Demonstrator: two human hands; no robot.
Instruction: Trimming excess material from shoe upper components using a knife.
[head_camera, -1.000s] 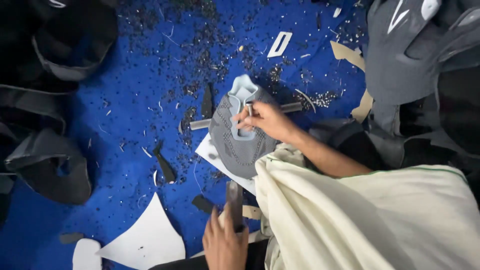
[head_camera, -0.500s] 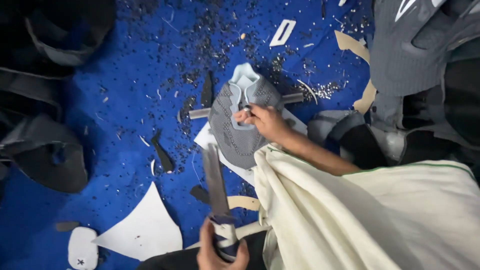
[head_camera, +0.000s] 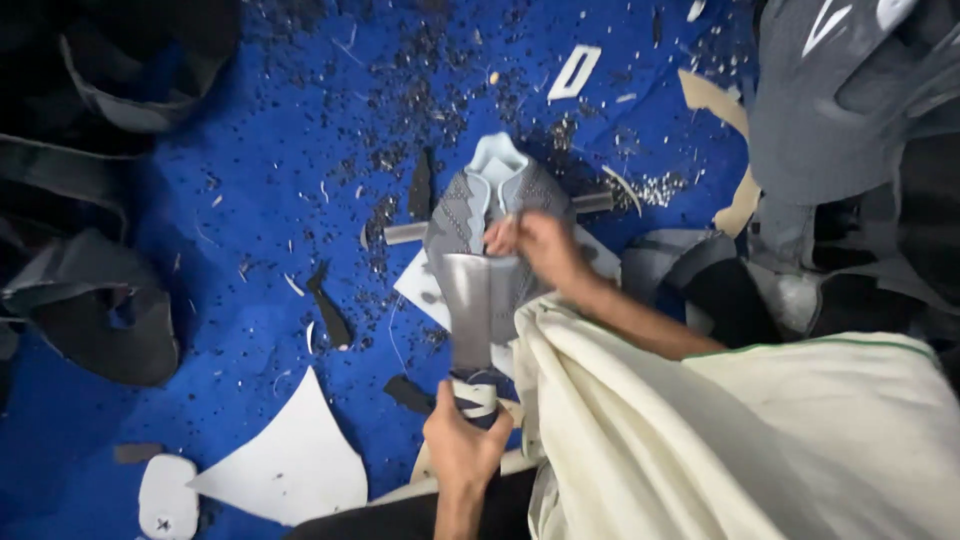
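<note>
Blue matting (head_camera: 250, 200) covers the floor, speckled all over with dark trimmings and pale slivers. At its middle lies a grey shoe upper (head_camera: 500, 215) with a pale tongue, set over a metal bar (head_camera: 405, 233) whose ends poke out on either side — a raised support, by the look of it, so the piece sits firm. A white sheet (head_camera: 425, 290) shows under its lower left edge. The right hand (head_camera: 535, 245) comes in from the right, fingers pinched on the upper near its middle, seemingly to keep it from sliding. The left hand (head_camera: 462, 440) is clenched around the taped handle of a broad flat blade (head_camera: 470, 310); the blade points away from the body and its far end overlaps the near edge of the upper, just beside the right hand's fingers, so the holding hand sits close to the metal. A cream cloth (head_camera: 720, 440) is draped over the person's lap at lower right. White cut-out shapes (head_camera: 285, 460) lie at lower left, a small white strip (head_camera: 575, 72) at the top, and dark grey and black pieces (head_camera: 90, 310) are heaped along the left edge, with more grey uppers (head_camera: 830, 110) piled at upper right — stock kept within reach on both sides.
</note>
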